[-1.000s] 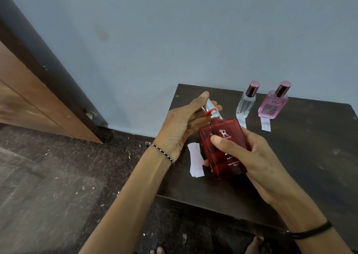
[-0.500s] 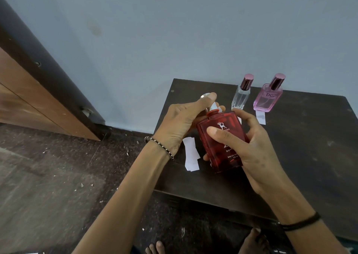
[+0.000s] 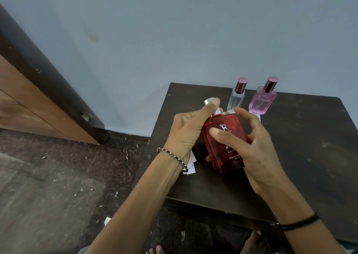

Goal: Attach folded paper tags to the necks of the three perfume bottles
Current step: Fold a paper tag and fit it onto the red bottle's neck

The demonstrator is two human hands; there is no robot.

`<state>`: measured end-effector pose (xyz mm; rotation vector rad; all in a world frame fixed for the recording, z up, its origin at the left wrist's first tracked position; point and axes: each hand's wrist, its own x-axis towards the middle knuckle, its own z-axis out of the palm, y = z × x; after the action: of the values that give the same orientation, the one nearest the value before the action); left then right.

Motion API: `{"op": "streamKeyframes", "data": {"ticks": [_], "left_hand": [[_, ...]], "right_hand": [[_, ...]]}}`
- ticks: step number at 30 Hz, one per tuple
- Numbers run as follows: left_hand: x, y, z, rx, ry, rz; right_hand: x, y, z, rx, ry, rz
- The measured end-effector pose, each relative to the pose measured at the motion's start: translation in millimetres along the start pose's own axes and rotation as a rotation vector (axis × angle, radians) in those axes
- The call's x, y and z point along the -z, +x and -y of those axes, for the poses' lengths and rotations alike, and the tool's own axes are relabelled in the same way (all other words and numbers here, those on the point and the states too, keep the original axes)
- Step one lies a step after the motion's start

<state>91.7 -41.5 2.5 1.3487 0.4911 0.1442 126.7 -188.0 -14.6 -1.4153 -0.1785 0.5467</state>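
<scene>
My right hand (image 3: 253,151) grips the body of a red perfume bottle (image 3: 232,125), holding it tilted above the dark table (image 3: 302,149). My left hand (image 3: 186,129) is closed around the bottle's silver cap (image 3: 208,101) at the neck, thumb on top. A sliver of white paper (image 3: 224,113) shows at the neck. A clear bottle (image 3: 236,98) and a pink bottle (image 3: 262,102), both with mauve caps, stand at the table's back edge. A loose white paper tag (image 3: 190,165) lies on the table, partly hidden under my left wrist.
The small table stands against a blue-grey wall (image 3: 193,31). A wooden door (image 3: 29,108) with a dark frame is at the left. The floor (image 3: 58,195) is littered with paper scraps. Bare toes (image 3: 255,240) show below the table's front edge.
My left hand has brought the silver cap down over the red bottle's neck, which was exposed a second ago. The right hand's fingers have wrapped higher around the bottle.
</scene>
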Motion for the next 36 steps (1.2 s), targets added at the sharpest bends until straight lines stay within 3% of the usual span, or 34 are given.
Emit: {"op": "streamKeyframes", "data": {"ticks": [15, 19, 26, 36], "left_hand": [[0, -4, -2, -0.024, -0.122, -0.123], [-1, -9, 5, -0.062, -0.148, -0.089], [-25, -20, 22, -0.118, 0.145, -0.076], [-83, -20, 28, -0.078, 0.283, 0.075]], "right_hand": [[13, 0, -4, 0.019, 0.050, 0.049], [30, -8, -4, 0.038, -0.002, 0.018], [64, -24, 3, 0.118, -0.101, -0.037], [110, -25, 20, 0.201, -0.165, -0.201]]}}
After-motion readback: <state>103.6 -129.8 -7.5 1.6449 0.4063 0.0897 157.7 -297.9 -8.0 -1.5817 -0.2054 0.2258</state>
